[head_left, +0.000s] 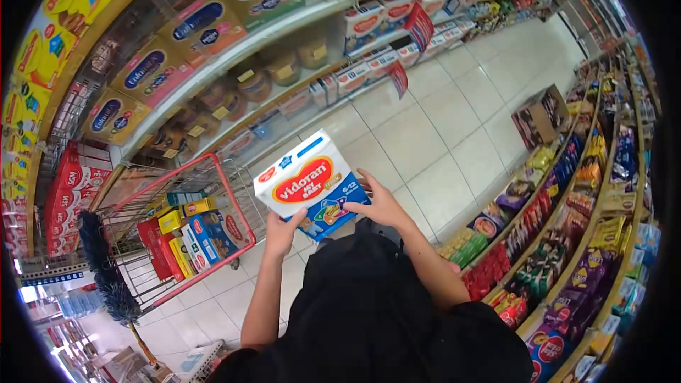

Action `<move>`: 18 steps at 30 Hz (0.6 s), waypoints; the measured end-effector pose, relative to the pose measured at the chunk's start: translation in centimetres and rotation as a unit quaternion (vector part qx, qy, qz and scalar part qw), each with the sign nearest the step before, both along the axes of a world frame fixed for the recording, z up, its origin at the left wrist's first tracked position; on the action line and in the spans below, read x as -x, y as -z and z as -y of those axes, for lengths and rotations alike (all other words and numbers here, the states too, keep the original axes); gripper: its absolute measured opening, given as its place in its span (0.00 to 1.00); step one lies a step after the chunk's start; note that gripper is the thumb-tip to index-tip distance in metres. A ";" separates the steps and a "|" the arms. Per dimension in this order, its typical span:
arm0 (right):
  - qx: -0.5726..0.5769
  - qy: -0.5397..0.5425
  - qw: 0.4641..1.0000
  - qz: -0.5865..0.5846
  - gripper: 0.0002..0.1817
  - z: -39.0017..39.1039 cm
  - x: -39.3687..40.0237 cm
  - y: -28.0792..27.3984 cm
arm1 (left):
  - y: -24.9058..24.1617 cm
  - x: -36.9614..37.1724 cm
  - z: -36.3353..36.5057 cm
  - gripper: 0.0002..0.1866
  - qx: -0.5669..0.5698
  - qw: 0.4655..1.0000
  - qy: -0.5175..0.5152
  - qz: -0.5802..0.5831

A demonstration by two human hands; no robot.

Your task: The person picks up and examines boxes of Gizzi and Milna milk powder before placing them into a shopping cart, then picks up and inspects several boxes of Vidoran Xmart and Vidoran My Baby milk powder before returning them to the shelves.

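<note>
A white and blue box with a red oval label reading "vidoran MY BABY" [303,179] is held up in front of my body, slightly tilted. My left hand [284,230] grips its lower left corner, thumb on the front. Around the right edge is my right hand [376,202], its thumb pressing on the blue part of the front. The fingers behind the box are partly hidden. To the left stands a shopping cart with a red rim [254,230], holding a similar blue and white box [213,237] and yellow and red packages [170,247].
Shelves with gold boxes [202,25] and more white boxes [365,25] curve along the upper left. Snack shelves [543,241] line the right. An open cardboard box [543,117] sits on the tiled floor [440,135]. A dark feather duster [110,276] stands beside the cart.
</note>
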State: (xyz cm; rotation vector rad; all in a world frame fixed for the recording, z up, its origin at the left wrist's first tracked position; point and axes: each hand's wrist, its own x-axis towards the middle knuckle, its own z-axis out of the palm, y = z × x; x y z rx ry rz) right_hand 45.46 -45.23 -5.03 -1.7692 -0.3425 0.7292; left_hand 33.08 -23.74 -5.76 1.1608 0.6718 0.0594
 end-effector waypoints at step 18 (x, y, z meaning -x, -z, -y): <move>-0.068 0.119 0.988 -0.076 0.31 26.4 -19.1 6.3 | -2.3 -26.4 24.1 0.37 -0.048 0.985 0.152 -0.073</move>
